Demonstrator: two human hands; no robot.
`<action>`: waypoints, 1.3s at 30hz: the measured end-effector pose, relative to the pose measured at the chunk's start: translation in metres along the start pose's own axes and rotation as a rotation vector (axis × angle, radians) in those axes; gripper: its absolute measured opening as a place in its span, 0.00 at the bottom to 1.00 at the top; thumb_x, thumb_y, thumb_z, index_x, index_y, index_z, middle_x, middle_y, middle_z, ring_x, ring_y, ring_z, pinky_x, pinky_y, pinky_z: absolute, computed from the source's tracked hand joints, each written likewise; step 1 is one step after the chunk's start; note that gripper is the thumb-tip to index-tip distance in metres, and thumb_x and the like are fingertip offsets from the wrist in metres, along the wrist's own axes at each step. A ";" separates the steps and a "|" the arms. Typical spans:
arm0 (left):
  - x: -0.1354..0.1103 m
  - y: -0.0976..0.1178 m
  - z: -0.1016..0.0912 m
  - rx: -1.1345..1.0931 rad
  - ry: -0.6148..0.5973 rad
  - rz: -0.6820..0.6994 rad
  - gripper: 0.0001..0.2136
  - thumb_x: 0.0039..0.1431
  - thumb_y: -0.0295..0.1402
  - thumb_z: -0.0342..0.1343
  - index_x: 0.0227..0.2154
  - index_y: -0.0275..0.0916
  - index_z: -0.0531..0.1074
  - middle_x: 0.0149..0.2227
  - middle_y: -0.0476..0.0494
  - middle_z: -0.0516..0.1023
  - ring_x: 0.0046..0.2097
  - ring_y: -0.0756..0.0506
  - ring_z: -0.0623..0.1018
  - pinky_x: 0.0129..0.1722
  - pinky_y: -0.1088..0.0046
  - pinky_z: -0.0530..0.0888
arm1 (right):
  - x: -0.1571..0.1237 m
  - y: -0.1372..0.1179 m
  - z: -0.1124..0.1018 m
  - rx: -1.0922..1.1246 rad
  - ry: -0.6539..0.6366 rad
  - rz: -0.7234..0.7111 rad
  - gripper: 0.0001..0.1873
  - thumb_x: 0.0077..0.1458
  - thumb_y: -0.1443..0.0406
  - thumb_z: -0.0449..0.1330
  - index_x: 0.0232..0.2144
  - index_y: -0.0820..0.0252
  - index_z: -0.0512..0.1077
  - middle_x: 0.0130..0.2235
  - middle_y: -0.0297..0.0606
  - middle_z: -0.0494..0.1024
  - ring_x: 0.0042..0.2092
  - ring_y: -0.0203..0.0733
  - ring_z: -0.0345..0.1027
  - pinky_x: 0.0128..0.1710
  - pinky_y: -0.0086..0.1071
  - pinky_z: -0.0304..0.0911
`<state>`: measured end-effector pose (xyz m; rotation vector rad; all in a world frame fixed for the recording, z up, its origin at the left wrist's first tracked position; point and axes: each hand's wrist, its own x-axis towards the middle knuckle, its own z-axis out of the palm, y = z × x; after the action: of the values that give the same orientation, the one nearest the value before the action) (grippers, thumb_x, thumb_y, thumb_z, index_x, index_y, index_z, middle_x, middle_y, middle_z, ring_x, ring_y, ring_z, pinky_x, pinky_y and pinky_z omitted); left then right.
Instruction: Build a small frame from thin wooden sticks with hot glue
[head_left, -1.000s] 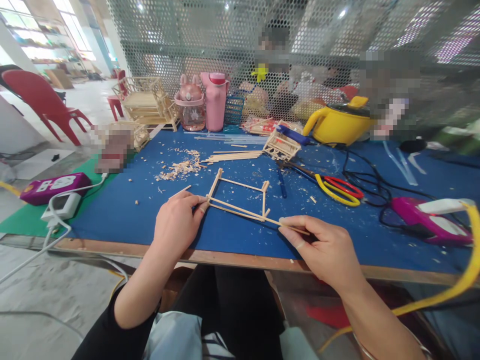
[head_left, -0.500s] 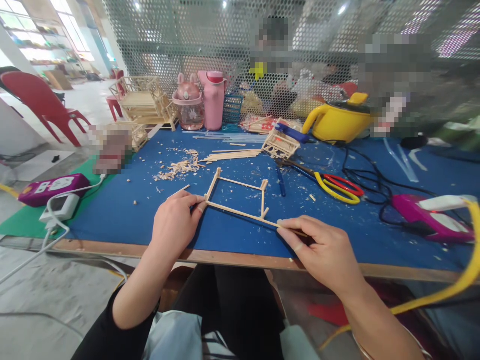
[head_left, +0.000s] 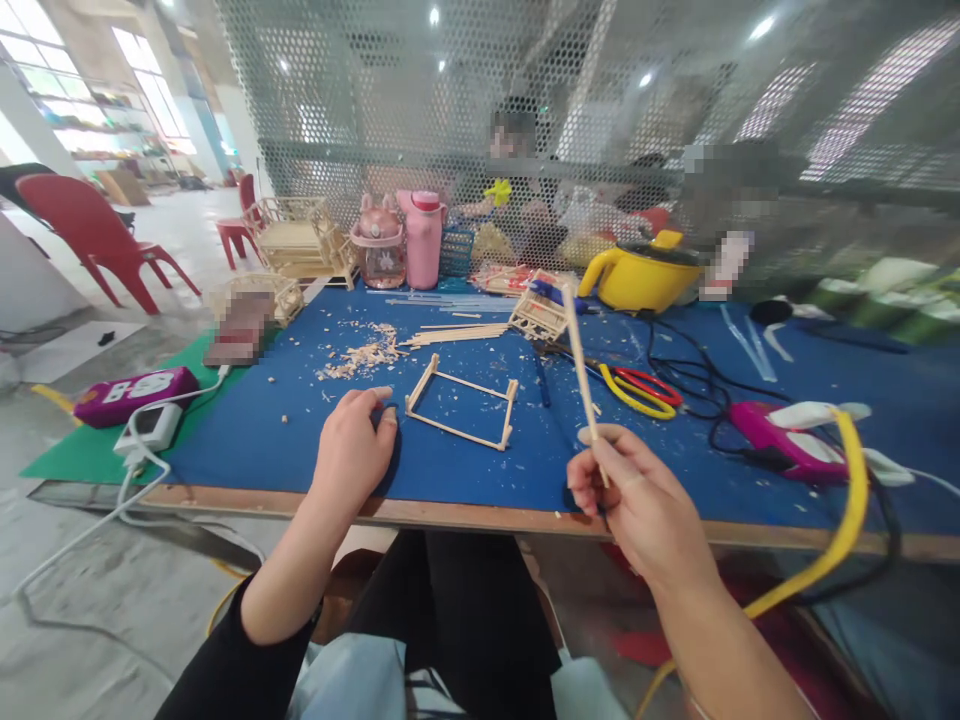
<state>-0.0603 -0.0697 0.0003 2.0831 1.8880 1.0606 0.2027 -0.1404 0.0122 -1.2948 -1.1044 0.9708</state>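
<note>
A thin wooden stick (head_left: 577, 355) stands nearly upright in my right hand (head_left: 637, 490), pinched between thumb and fingers above the front of the table. My left hand (head_left: 352, 440) rests on the blue mat (head_left: 247, 450), thumb and index finger slightly apart, with nothing visible between them. Just right of it lies a four-sided frame of wooden sticks (head_left: 454, 433), with short stick pieces at its corners. Neither hand appears to touch this frame.
Wood scraps (head_left: 367, 352) and loose sticks (head_left: 465, 333) lie behind the frame. Scissors (head_left: 637, 390), a small wooden model (head_left: 538, 315) and a yellow pot (head_left: 645, 280) are at right, near black cables. A pink bottle (head_left: 424, 240) stands before the perforated screen (head_left: 337, 130).
My right hand has left the frame's front edge and raised a stick upright. My left hand has let go of the frame's left corner. The camera view has shifted slightly.
</note>
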 end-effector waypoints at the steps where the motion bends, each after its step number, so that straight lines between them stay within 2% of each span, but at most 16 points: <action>1: 0.000 -0.002 0.000 -0.036 0.037 -0.016 0.14 0.56 0.32 0.48 0.43 0.37 0.73 0.39 0.41 0.76 0.39 0.44 0.75 0.44 0.67 0.71 | -0.002 -0.003 0.001 -0.055 -0.041 0.010 0.12 0.55 0.54 0.55 0.34 0.57 0.66 0.20 0.29 0.69 0.19 0.32 0.59 0.16 0.25 0.54; 3: 0.000 -0.007 -0.001 -0.101 0.078 -0.044 0.13 0.55 0.32 0.49 0.42 0.38 0.73 0.37 0.43 0.75 0.35 0.46 0.74 0.42 0.67 0.71 | -0.003 -0.007 0.002 -0.246 -0.083 -0.056 0.13 0.56 0.55 0.55 0.34 0.58 0.70 0.22 0.31 0.70 0.21 0.33 0.61 0.19 0.26 0.56; 5: 0.000 -0.011 0.000 -0.148 0.077 -0.047 0.13 0.54 0.33 0.50 0.41 0.38 0.73 0.35 0.44 0.74 0.34 0.46 0.74 0.42 0.67 0.71 | 0.000 -0.009 0.002 -0.446 -0.072 -0.204 0.12 0.55 0.56 0.56 0.33 0.58 0.73 0.28 0.36 0.73 0.30 0.38 0.66 0.29 0.30 0.62; 8: -0.002 -0.009 -0.001 -0.213 0.083 -0.049 0.13 0.54 0.34 0.52 0.41 0.36 0.72 0.33 0.44 0.75 0.33 0.46 0.73 0.40 0.67 0.71 | 0.006 -0.008 0.005 -0.511 -0.038 -0.314 0.10 0.53 0.58 0.58 0.30 0.57 0.76 0.35 0.38 0.75 0.40 0.42 0.67 0.43 0.34 0.60; 12: -0.027 0.016 -0.004 -0.485 0.143 -0.039 0.12 0.57 0.38 0.51 0.38 0.37 0.73 0.36 0.43 0.77 0.36 0.47 0.75 0.39 0.70 0.71 | 0.004 -0.008 0.027 0.015 0.005 -0.112 0.10 0.48 0.57 0.63 0.32 0.55 0.74 0.28 0.31 0.73 0.31 0.35 0.63 0.34 0.29 0.60; 14: -0.045 0.035 -0.005 -0.616 -0.021 0.052 0.12 0.58 0.39 0.51 0.39 0.39 0.74 0.37 0.44 0.78 0.37 0.47 0.76 0.39 0.72 0.72 | -0.002 -0.009 0.046 0.320 -0.035 -0.009 0.12 0.44 0.57 0.66 0.30 0.55 0.73 0.27 0.30 0.73 0.30 0.33 0.63 0.33 0.27 0.60; 16: -0.059 0.052 -0.003 -0.709 -0.223 0.113 0.14 0.58 0.38 0.52 0.45 0.41 0.73 0.40 0.45 0.78 0.39 0.47 0.76 0.41 0.73 0.72 | -0.010 -0.009 0.066 0.511 -0.070 0.084 0.14 0.40 0.57 0.69 0.29 0.56 0.74 0.34 0.33 0.76 0.34 0.33 0.66 0.35 0.27 0.62; 18: -0.066 0.064 0.000 -0.800 -0.325 0.133 0.14 0.59 0.36 0.52 0.46 0.41 0.73 0.42 0.45 0.79 0.41 0.47 0.76 0.43 0.73 0.71 | -0.016 -0.009 0.084 0.631 -0.080 0.170 0.15 0.37 0.58 0.70 0.29 0.57 0.74 0.37 0.33 0.77 0.35 0.33 0.67 0.34 0.28 0.63; 20: -0.066 0.070 0.003 -0.870 -0.344 0.133 0.13 0.60 0.35 0.50 0.44 0.40 0.74 0.41 0.45 0.79 0.41 0.47 0.77 0.42 0.73 0.71 | -0.020 -0.007 0.096 0.701 -0.091 0.228 0.15 0.36 0.59 0.71 0.28 0.57 0.74 0.36 0.33 0.78 0.33 0.33 0.67 0.34 0.29 0.64; 24: -0.056 0.067 0.003 -0.868 -0.351 0.144 0.14 0.62 0.36 0.47 0.43 0.39 0.75 0.36 0.46 0.79 0.37 0.48 0.76 0.38 0.74 0.72 | -0.020 -0.006 0.099 0.694 -0.146 0.229 0.16 0.38 0.57 0.70 0.30 0.57 0.74 0.35 0.34 0.78 0.33 0.35 0.69 0.34 0.31 0.65; 26: -0.047 0.057 -0.002 -0.706 -0.332 0.188 0.14 0.63 0.35 0.46 0.41 0.39 0.76 0.35 0.46 0.79 0.36 0.47 0.76 0.38 0.74 0.72 | -0.023 -0.006 0.087 0.536 -0.147 0.185 0.17 0.42 0.56 0.67 0.35 0.56 0.74 0.38 0.35 0.77 0.35 0.38 0.70 0.33 0.31 0.66; 29: -0.031 0.034 -0.012 -0.228 -0.165 0.268 0.13 0.62 0.29 0.46 0.39 0.38 0.76 0.37 0.42 0.78 0.41 0.44 0.74 0.42 0.69 0.70 | -0.037 -0.005 0.059 0.022 -0.014 -0.034 0.17 0.49 0.58 0.63 0.42 0.54 0.72 0.44 0.38 0.76 0.34 0.38 0.70 0.29 0.31 0.65; 32: -0.019 0.018 -0.018 0.120 -0.094 0.353 0.15 0.61 0.25 0.44 0.42 0.41 0.76 0.37 0.42 0.76 0.40 0.43 0.73 0.39 0.69 0.70 | -0.056 -0.003 0.034 -0.499 0.094 -0.534 0.09 0.54 0.64 0.60 0.38 0.56 0.74 0.35 0.37 0.76 0.31 0.36 0.68 0.32 0.31 0.65; 34: -0.017 0.016 -0.017 0.217 -0.116 0.447 0.16 0.60 0.24 0.45 0.43 0.44 0.75 0.38 0.43 0.76 0.39 0.43 0.72 0.36 0.70 0.70 | -0.060 -0.002 0.027 -0.713 0.085 -0.800 0.12 0.56 0.68 0.56 0.43 0.56 0.73 0.37 0.39 0.75 0.34 0.38 0.69 0.36 0.31 0.64; 36: -0.018 0.020 -0.011 0.251 -0.143 0.521 0.16 0.60 0.25 0.46 0.44 0.46 0.75 0.38 0.45 0.76 0.39 0.44 0.72 0.35 0.70 0.69 | -0.052 -0.001 0.027 -0.917 0.106 -0.884 0.16 0.58 0.69 0.53 0.48 0.58 0.71 0.38 0.42 0.74 0.36 0.39 0.69 0.36 0.32 0.64; 39: -0.021 0.026 -0.001 0.235 -0.146 0.530 0.15 0.61 0.26 0.46 0.42 0.46 0.75 0.37 0.45 0.76 0.38 0.45 0.72 0.35 0.71 0.69 | -0.026 -0.002 0.030 -1.204 0.149 -0.815 0.13 0.58 0.67 0.54 0.43 0.59 0.75 0.33 0.41 0.73 0.34 0.41 0.66 0.31 0.32 0.60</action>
<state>-0.0390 -0.0943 0.0067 2.8061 1.4858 0.7600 0.1675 -0.1593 0.0109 -1.5111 -1.9693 -0.5200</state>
